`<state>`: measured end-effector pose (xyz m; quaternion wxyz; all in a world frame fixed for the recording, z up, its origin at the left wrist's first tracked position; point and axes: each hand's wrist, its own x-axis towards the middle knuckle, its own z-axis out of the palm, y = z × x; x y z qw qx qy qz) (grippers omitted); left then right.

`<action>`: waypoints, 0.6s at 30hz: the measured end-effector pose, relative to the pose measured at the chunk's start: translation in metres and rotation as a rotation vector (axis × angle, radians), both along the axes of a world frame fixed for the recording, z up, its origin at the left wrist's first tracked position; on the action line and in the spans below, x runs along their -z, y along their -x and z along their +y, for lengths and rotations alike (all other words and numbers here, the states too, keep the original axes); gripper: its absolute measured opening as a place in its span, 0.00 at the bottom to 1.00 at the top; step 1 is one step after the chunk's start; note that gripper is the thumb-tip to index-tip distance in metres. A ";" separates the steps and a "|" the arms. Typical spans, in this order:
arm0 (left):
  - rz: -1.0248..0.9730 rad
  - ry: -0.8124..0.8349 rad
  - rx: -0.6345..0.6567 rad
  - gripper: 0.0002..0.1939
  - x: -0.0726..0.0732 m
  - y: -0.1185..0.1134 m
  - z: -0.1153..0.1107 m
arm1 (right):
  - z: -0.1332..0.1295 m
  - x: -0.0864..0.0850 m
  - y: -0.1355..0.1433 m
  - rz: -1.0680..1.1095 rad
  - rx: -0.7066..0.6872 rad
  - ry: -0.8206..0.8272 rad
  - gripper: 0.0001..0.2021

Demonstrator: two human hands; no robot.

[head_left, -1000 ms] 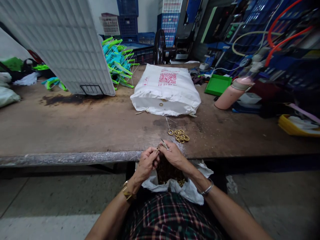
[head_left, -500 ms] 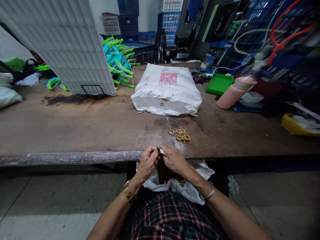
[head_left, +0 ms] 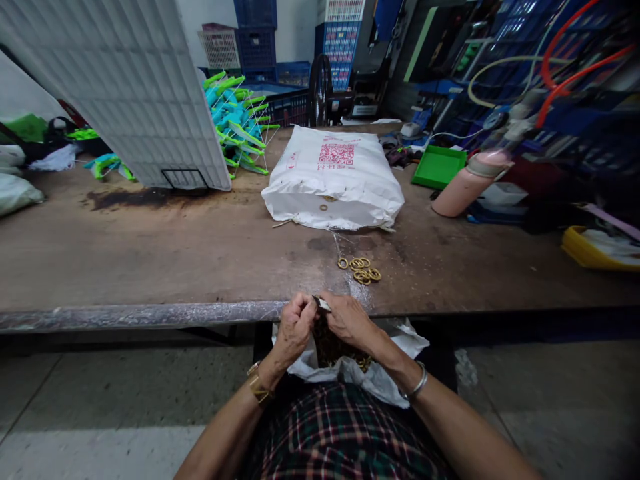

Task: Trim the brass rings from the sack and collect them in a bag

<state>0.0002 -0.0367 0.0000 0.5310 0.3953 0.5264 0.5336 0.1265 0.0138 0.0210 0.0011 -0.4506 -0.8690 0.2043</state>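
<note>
My left hand and my right hand meet at the table's front edge, above my lap. The right fingers are closed on a small flat pale tool with a dark tip. Against that tip, the left fingers pinch something too small to make out. Under both hands an open white sack lies on my lap, with many small dark and brass-coloured pieces in it. Several brass-coloured rings lie on the table just beyond my hands.
A full white bag with red print lies on the wooden table. A grey ribbed panel leans at left beside green and blue plastic pieces. To the right are a pink bottle, green tray and yellow basket.
</note>
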 end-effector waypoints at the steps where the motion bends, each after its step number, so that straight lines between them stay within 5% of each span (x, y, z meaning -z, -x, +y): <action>1: -0.004 0.004 0.000 0.18 0.000 0.000 -0.001 | 0.000 0.001 0.000 0.002 -0.007 0.005 0.15; 9: -0.228 0.042 0.112 0.18 -0.021 -0.004 -0.018 | 0.020 0.007 -0.001 -0.118 0.198 -0.130 0.11; 18: -0.562 0.149 0.037 0.13 -0.012 0.003 -0.009 | 0.055 0.005 0.004 -0.234 0.452 -0.281 0.12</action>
